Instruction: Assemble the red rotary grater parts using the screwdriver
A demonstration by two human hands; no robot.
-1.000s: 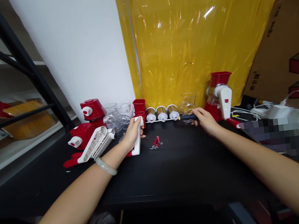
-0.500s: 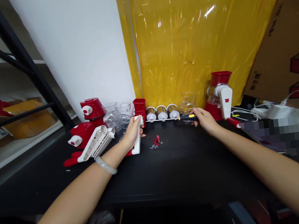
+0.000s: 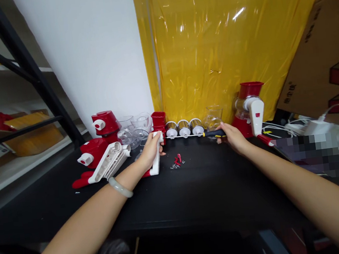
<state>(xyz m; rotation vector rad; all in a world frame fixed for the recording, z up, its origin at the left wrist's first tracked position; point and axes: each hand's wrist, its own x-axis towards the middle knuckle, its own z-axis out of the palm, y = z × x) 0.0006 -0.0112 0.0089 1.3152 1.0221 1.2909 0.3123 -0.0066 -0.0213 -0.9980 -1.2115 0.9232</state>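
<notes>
My left hand (image 3: 150, 150) is closed round a white plastic handle part (image 3: 157, 157) that stands on end on the black table (image 3: 195, 189). My right hand (image 3: 233, 136) grips the dark, yellow-banded handle of a long screwdriver (image 3: 210, 133). Its thin metal shaft runs level to the left, and the tip meets the top of the white part by my left fingers. Small screws and a little red piece (image 3: 177, 161) lie on the table between my hands.
Red and white grater parts (image 3: 99, 160) and clear cups (image 3: 135, 129) lie at the left. Three metal drums (image 3: 184, 128) stand against the yellow sheet. An assembled red grater (image 3: 249, 107) stands at the right, with white cables (image 3: 326, 124) and cardboard boxes beyond.
Hardly anything has moved. My right hand has shifted very slightly on the screwdriver handle. The left hand keeps its hold on the white part.
</notes>
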